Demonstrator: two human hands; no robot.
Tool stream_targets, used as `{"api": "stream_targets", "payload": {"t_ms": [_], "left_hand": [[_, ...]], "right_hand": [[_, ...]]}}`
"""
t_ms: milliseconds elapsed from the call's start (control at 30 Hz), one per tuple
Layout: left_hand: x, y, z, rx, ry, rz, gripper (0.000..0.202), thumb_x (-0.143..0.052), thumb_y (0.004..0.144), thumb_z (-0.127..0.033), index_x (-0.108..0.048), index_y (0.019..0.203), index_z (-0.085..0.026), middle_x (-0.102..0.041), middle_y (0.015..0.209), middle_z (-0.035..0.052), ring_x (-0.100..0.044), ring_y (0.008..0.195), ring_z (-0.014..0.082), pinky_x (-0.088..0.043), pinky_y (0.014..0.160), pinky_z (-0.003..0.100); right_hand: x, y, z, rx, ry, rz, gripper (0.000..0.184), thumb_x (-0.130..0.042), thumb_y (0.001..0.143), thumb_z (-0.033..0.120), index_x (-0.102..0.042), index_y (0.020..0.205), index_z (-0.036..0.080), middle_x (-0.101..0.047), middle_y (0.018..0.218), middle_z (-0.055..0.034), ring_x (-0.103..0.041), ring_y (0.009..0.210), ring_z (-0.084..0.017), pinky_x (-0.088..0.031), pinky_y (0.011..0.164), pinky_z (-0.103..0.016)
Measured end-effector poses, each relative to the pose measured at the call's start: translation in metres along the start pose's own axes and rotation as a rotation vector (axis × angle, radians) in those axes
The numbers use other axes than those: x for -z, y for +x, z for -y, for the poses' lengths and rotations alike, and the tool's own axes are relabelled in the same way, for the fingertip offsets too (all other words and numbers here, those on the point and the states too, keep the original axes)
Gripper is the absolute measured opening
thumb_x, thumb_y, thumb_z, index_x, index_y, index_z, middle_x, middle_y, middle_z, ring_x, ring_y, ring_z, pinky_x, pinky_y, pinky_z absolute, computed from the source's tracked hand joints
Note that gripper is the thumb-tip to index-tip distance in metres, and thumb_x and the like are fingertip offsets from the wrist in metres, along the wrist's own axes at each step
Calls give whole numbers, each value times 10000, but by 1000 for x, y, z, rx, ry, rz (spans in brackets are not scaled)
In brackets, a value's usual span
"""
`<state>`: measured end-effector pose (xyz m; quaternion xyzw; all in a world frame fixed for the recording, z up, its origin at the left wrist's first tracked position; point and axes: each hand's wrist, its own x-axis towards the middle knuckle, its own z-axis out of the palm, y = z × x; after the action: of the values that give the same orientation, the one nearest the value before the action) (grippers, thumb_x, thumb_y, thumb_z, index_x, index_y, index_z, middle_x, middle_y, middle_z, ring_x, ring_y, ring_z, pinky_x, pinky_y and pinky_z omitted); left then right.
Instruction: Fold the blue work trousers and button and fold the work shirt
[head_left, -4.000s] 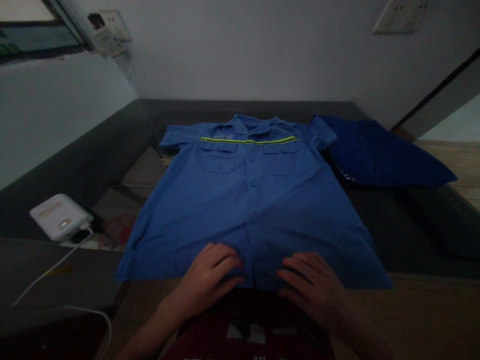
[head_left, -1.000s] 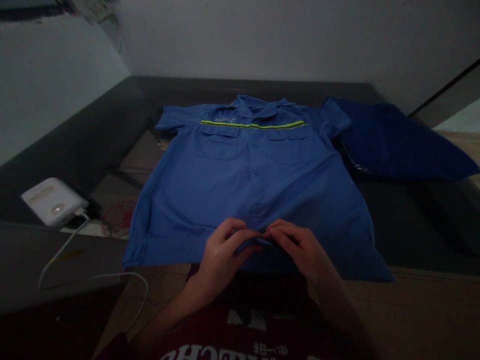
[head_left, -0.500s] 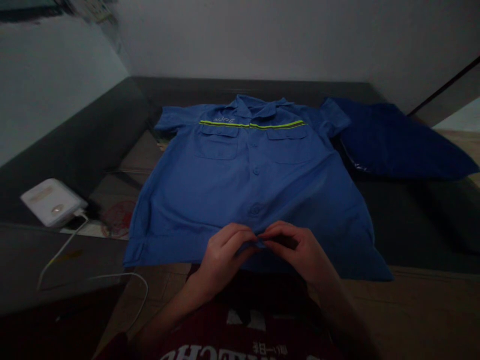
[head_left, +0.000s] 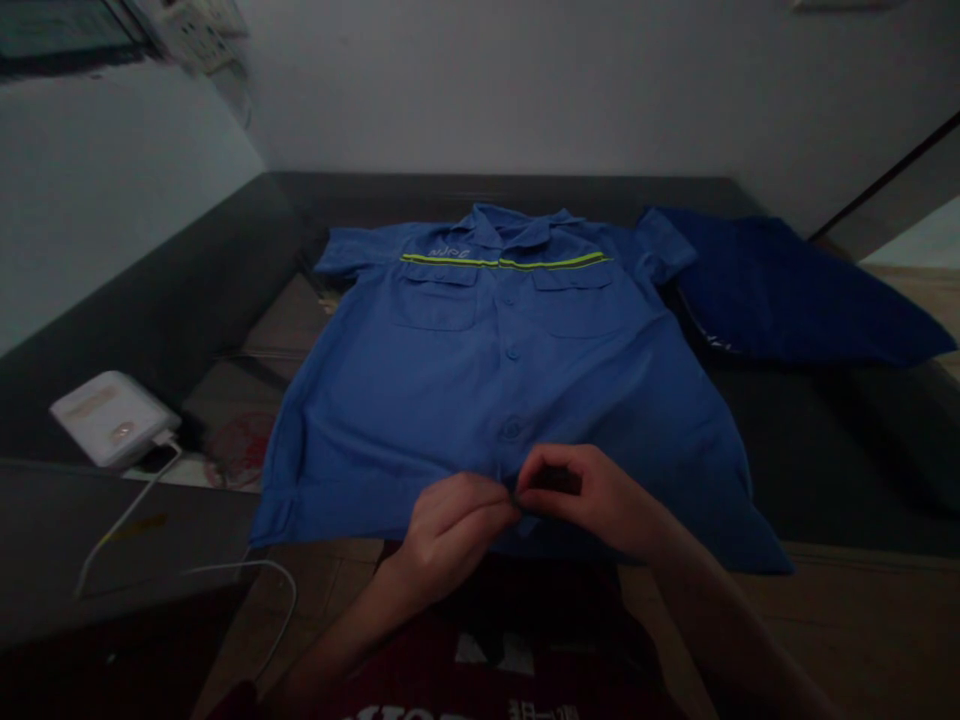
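A blue short-sleeved work shirt with a yellow-green chest stripe lies spread flat, front up, collar away from me. My left hand and my right hand meet at the bottom of the button strip near the hem. Both pinch the fabric there with closed fingers, fingertips almost touching. Two upper buttons on the strip look fastened. What lies between my fingertips is hidden.
A folded dark blue garment lies to the right of the shirt. A white box-shaped device with a white cable sits at the left. Dark low ledges run along the left and back walls. Wooden boards show at the near right.
Four seconds ago both hands lay flat on the hem. They have since come together and pinched the lower button strip; over the last second they shifted only slightly.
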<state>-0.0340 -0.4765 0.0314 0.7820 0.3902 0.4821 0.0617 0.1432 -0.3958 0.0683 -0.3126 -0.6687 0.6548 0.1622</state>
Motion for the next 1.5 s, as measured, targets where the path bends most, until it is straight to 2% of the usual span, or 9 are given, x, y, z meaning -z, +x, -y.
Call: {"api": "stream_targets", "payload": {"t_ms": [133,300,500,700,867,1100,1267,1400,1500], "left_hand": [[0,-5,1,-39,-15,-4,121,-572,875,-62,-637,955,-123,-649,871,45,-601,808,141,-501,679,271],[-3,-5,3,-61,47,-74,88,-612,852,-70,-644,890,-142,-636,881,27,-578,822,144,-484,702,299],[-1,1,9,-150,27,-31,66,-630,839,-72,-629,874,-128,-662,915,30,-604,838,142,-498,718,309],[6,3,12,-237,36,9,79,-636,831,-58,-615,832,-134,-690,925,23,-626,851,138,-514,743,313],[7,7,10,-163,59,-1,77,-595,856,-76,-618,878,-147,-694,916,35,-625,858,151,-519,725,310],[6,10,6,-30,31,34,142,-514,883,-76,-619,936,-156,-666,905,55,-596,862,160,-522,730,302],[7,10,3,-10,46,39,130,-534,885,-91,-625,923,-176,-628,873,40,-593,815,145,-515,701,279],[17,4,3,-7,65,142,102,-530,901,-131,-607,958,-166,-617,890,55,-587,836,159,-515,711,293],[30,-8,6,-19,104,263,180,-592,887,-285,-581,1015,-158,-616,953,81,-583,912,195,-518,764,338]], "right_hand": [[-2,-4,3,45,-69,-6,37,-654,807,222,-666,794,190,-656,792,-1,-597,768,-158,-446,716,-285],[-4,-6,2,54,-92,-83,160,-676,813,321,-658,723,190,-637,731,1,-583,720,-157,-436,689,-287],[-2,-3,-5,7,63,-118,282,-715,767,456,-644,706,189,-613,689,13,-557,686,-150,-430,674,-278],[-1,0,-11,-113,290,-56,350,-794,659,489,-635,677,178,-573,650,33,-502,633,-122,-406,645,-254],[-2,-2,-13,-169,433,-87,383,-829,605,487,-623,674,171,-540,624,50,-466,585,-100,-382,582,-231],[-1,-3,-6,5,130,-133,299,-750,722,484,-677,706,195,-600,731,12,-550,717,-150,-432,703,-289],[-11,-2,-11,34,-29,-183,291,-693,791,478,-647,828,194,-597,711,12,-553,679,-153,-427,634,-275],[-3,-14,-9,173,-173,-183,287,-572,901,462,-638,810,198,-624,810,-19,-580,788,-173,-452,740,-297],[8,-36,-11,231,-317,-176,258,-592,888,472,-643,955,229,-626,976,-42,-577,938,-202,-455,845,-330]]}}
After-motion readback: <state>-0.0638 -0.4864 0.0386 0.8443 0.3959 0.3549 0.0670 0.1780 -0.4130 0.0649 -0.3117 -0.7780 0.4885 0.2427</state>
